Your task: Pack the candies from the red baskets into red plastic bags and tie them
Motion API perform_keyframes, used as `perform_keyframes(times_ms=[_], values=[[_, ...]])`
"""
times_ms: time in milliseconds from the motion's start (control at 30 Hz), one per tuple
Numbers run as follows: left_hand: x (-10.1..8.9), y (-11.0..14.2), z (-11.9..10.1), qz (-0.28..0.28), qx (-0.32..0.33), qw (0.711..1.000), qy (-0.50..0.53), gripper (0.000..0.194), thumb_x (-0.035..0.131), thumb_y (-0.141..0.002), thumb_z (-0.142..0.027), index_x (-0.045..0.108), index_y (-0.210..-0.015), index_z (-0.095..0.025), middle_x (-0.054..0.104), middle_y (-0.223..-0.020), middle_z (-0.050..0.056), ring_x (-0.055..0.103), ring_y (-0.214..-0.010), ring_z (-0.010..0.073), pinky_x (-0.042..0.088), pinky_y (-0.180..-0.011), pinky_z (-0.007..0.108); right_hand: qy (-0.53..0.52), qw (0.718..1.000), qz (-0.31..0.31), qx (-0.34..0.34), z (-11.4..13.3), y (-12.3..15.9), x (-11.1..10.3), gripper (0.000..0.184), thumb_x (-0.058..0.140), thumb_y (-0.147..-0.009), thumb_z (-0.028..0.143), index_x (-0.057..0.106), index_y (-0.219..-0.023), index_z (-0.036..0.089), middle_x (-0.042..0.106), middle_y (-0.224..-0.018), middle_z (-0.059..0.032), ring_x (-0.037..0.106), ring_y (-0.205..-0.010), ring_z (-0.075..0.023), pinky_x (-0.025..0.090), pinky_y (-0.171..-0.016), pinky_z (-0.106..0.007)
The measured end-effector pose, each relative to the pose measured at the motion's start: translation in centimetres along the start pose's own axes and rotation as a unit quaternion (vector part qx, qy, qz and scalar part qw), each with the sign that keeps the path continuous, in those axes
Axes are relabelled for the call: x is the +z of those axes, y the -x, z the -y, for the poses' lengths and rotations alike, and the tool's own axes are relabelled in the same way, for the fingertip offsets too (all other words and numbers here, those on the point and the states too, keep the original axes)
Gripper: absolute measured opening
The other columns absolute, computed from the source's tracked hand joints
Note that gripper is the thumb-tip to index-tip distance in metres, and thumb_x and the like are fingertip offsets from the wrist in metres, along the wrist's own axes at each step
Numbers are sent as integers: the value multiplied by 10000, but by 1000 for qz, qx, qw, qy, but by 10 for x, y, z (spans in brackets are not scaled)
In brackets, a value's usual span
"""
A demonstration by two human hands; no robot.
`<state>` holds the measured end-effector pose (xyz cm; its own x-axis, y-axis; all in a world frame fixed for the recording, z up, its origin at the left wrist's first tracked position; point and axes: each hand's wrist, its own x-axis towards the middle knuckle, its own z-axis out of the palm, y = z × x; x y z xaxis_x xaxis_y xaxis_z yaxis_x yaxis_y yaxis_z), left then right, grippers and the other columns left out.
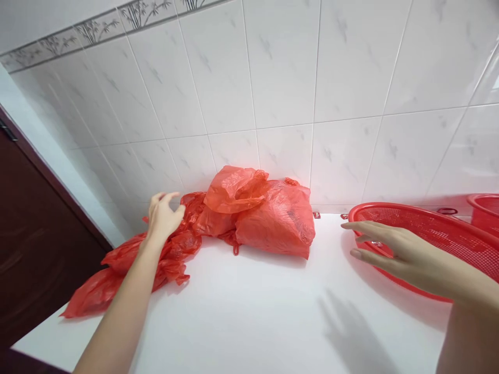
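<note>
Several red plastic bags (276, 218) lie bunched along the back of a white tabletop (234, 311), against the wall. The right-hand one is plump, with something wrapped inside that I cannot make out. My left hand (166, 215) is over the crumpled bags (128, 254) on the left, its thumb and fingers curved and apart, with nothing visible in it. In front of a red mesh basket (421, 221) hovers my right hand (393, 254), its fingers stretched out, holding nothing. The hand hides part of the basket's near side.
A second red basket (485, 208) is partly visible at the right edge. Two small red-and-white packets (316, 215) lie by the wall. White tiles (280, 78) rise behind the table, and a dark brown door (35, 234) stands at the left.
</note>
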<state>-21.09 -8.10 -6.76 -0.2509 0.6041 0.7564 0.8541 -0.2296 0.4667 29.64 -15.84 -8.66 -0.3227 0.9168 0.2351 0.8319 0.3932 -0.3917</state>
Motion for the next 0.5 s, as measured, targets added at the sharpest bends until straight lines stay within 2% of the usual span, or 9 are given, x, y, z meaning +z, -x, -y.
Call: perform_keyframes(times_ms=[67, 133, 167, 233, 267, 333, 367, 433, 500], values=[[15, -4, -26, -5, 23, 1000, 21, 91, 649, -776, -247, 680, -861, -236, 681, -1119, 59, 584, -1208, 341, 406, -1122, 506, 5, 1000, 26, 10, 0, -1, 2, 641, 517, -900, 665, 589, -1420, 299, 641, -1401, -90, 616, -1247, -411, 548, -974, -610], [37, -8, -59, 37, 66, 996, 53, 145, 622, -815, -247, 719, -922, -242, 706, -1122, 29, 657, -1093, 257, 483, -1058, 402, 9, 999, 45, 21, 1, -1, 4, 646, 527, -890, 669, 611, -1402, 284, 652, -1385, -98, 642, -1208, -414, 548, -969, -616], [50, -10, -78, 64, 93, 991, 74, 151, 618, -832, -255, 730, -932, -245, 719, -1103, 21, 672, -1058, 228, 505, -1026, 365, 12, 998, 51, 27, 2, -2, 5, 649, 525, -889, 674, 610, -1403, 288, 654, -1383, -95, 649, -1196, -410, 548, -970, -614], [82, -16, -117, 150, 158, 968, 127, 176, 595, -864, -224, 746, -952, -220, 730, -1107, 48, 657, -1099, 224, 477, -1051, 361, 18, 997, 61, 36, 2, -2, 8, 659, 508, -891, 691, 592, -1419, 305, 641, -1402, -83, 640, -1214, -400, 539, -985, -604], [99, -21, -135, 190, 165, 958, 141, 178, 594, -872, -203, 754, -951, -212, 730, -1123, 54, 645, -1126, 224, 457, -1072, 356, 20, 997, 65, 37, 2, -2, 9, 664, 501, -894, 695, 578, -1431, 312, 629, -1420, -77, 625, -1239, -395, 533, -998, -595], [136, -31, -166, 299, 125, 934, 148, 189, 596, -883, -154, 763, -959, -201, 717, -1191, 55, 626, -1166, 226, 436, -1093, 336, 17, 997, 69, 31, 2, -1, 10, 670, 498, -900, 691, 555, -1452, 316, 619, -1433, -73, 602, -1273, -386, 526, -1013, -567], [154, -36, -178, 325, 114, 928, 143, 180, 602, -888, -142, 766, -945, -191, 716, -1195, 59, 633, -1153, 233, 443, -1086, 337, 12, 997, 69, 27, 3, -1, 10, 670, 500, -904, 685, 547, -1460, 315, 619, -1433, -76, 598, -1280, -382, 527, -1012, -550], [190, -47, -193, 354, 94, 922, 129, 149, 617, -904, -126, 756, -939, -166, 717, -1165, 93, 622, -1171, 249, 440, -1098, 368, 3, 997, 68, 23, 6, 1, 10, 660, 502, -912, 667, 537, -1469, 313, 616, -1437, -81, 592, -1289, -377, 532, -1003, -519], [220, -56, -200, 374, 62, 918, 112, 154, 638, -943, -210, 714, -1064, -154, 683, -1209, 111, 624, -1157, 253, 488, -1051, 435, -2, 997, 79, 24, 10, 2, 9, 642, 495, -922, 649, 528, -1473, 321, 605, -1449, -80, 585, -1296, -372, 533, -994, -503]])
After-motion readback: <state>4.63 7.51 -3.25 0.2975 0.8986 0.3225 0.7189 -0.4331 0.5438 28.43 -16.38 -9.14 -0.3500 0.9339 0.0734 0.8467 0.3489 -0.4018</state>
